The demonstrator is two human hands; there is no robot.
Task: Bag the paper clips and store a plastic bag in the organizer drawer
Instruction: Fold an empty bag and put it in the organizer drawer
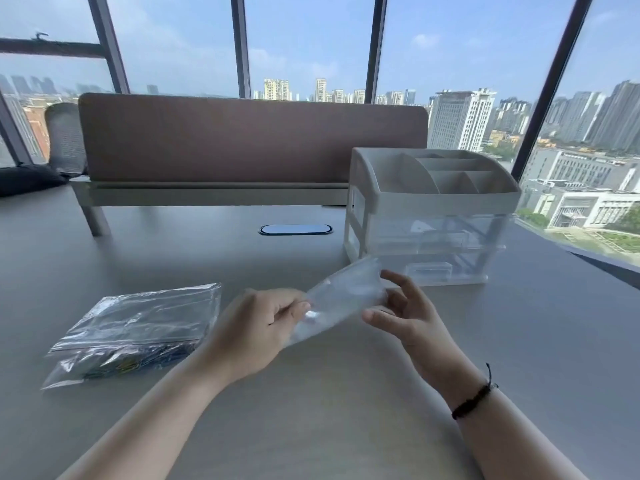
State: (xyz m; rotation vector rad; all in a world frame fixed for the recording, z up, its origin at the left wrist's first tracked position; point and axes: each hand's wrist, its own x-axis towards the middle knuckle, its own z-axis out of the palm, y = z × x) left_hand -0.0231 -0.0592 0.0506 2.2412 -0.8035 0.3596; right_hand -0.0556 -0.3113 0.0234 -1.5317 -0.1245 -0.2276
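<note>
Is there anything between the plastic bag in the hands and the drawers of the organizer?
No object lies on the table between the plastic bag, held by the left hand and right hand, and the organizer. However, both clear drawers look closed, so one must be pulled open first.

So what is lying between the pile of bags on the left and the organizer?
In the head view, the left hand and right hand hold a clear plastic bag between the pile of bags and the organizer.
</note>
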